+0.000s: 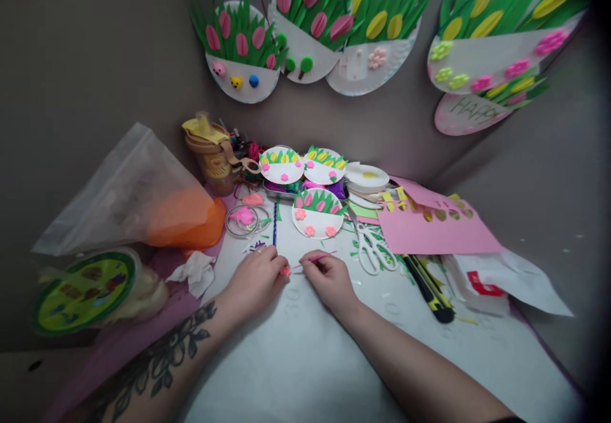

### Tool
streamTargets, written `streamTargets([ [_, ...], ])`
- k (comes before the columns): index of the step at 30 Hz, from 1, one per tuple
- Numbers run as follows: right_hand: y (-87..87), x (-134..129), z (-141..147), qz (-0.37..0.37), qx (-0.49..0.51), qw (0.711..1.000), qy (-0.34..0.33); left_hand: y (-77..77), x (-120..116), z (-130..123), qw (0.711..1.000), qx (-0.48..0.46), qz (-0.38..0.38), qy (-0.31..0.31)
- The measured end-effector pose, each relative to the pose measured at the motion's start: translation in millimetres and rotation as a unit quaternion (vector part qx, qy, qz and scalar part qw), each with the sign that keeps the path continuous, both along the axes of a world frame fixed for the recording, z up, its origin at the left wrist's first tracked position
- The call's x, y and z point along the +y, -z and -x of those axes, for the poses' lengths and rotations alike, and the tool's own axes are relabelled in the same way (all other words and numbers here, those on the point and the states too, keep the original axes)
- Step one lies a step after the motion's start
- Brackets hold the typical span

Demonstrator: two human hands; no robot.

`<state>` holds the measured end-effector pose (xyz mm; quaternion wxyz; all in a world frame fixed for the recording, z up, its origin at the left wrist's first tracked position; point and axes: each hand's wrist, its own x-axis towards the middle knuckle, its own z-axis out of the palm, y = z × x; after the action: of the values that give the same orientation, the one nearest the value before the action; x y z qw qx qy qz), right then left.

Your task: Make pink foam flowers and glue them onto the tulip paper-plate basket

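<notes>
Pink piece (pixel 285 271) between both hands (pixel 258 275) (pixel 328 280)

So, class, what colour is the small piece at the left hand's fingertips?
The small piece is coral pink, seen best in the head view.

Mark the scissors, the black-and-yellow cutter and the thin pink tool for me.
Scissors (pixel 365 235): head view, on the white handles.
Black-and-yellow cutter (pixel 428 288): head view, middle of its body.
Thin pink tool (pixel 326 255): head view, shaft past the right hand (pixel 329 280).
</notes>
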<state>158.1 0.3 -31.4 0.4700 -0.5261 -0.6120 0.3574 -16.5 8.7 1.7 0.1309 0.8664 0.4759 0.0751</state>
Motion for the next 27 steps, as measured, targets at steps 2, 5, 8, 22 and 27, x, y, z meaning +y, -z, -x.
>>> streamTargets([
  [2, -0.5, 0.4, -1.1, -0.001, 0.015, 1.0, 0.009, -2.8, -0.7, 1.2, 1.0, -0.011, 0.0, 0.017],
  [5, -0.3, 0.7, -1.0, -0.008, 0.011, 1.0, 0.001, -5.6, -2.1, 2.1, 0.999, -0.024, 0.001, 0.037],
  [8, 0.7, 0.2, 0.4, -0.017, -0.009, 1.0, -0.011, -5.1, -2.3, 1.7, 1.0, -0.016, 0.007, 0.026],
  [22, 0.1, -2.5, 3.2, -0.064, -0.077, 0.994, -0.04, -3.7, -0.3, 0.5, 1.0, -0.001, 0.003, 0.004],
  [27, 0.5, -2.3, 3.0, -0.058, -0.083, 0.994, -0.044, -3.2, -0.1, 0.8, 1.0, 0.005, 0.0, 0.009],
])
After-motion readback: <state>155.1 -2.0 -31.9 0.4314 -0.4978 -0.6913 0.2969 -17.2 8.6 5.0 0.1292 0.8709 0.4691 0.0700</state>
